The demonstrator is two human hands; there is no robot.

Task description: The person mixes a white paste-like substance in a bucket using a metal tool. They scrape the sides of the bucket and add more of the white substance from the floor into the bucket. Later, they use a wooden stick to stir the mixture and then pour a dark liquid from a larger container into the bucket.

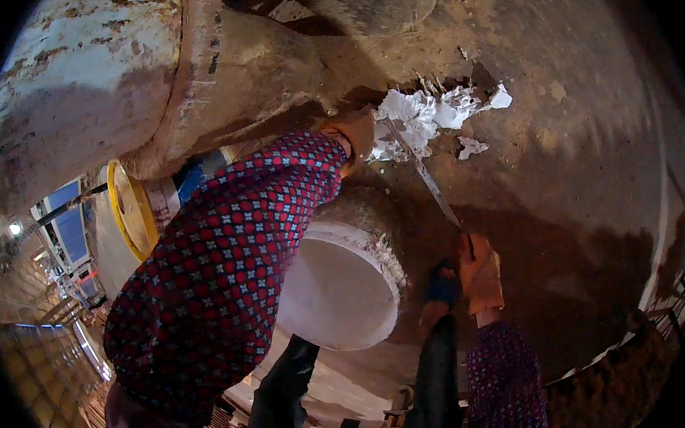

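My right hand (481,272), in an orange glove, is closed around the near end of a long, narrow metal bar (432,185). The bar slants up and left, and its far end lies over crumpled silvery-white pieces (446,109) on the brown floor. My left hand (357,132), also in an orange glove, reaches to the left edge of these pieces. Its fingers are mostly hidden, so I cannot make out whether it holds anything. Below my left forearm is a round vessel (339,293) with a pale grey face and a rough, crusted rim, partly covered by my sleeve.
A big, scuffed whitish cylinder (92,88) fills the upper left, beside a dusty brown form (255,70). A yellow-rimmed round container (130,211) stands left of my sleeve. My blue shoe (443,284) is close to my right hand. Brown floor (575,176) spreads to the right.
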